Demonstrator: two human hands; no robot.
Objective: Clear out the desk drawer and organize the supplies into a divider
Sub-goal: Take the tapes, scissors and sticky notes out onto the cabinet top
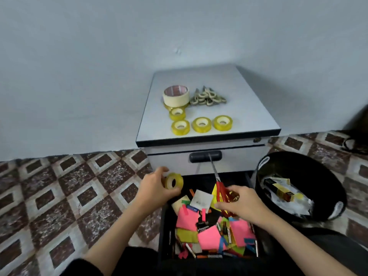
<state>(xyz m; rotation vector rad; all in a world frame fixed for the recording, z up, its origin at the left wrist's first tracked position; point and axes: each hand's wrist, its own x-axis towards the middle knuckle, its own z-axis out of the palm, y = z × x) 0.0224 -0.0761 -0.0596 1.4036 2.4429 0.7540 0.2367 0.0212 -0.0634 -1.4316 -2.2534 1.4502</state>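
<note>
Right hand (245, 204) round scissors (220, 187), left (155, 188) round tape (174, 181)

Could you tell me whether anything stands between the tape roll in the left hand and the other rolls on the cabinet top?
Nothing visible does. The roll in the left hand is below the cabinet top, with open air up to the small rolls there. The red scissors in the right hand lie off to the right.
</note>
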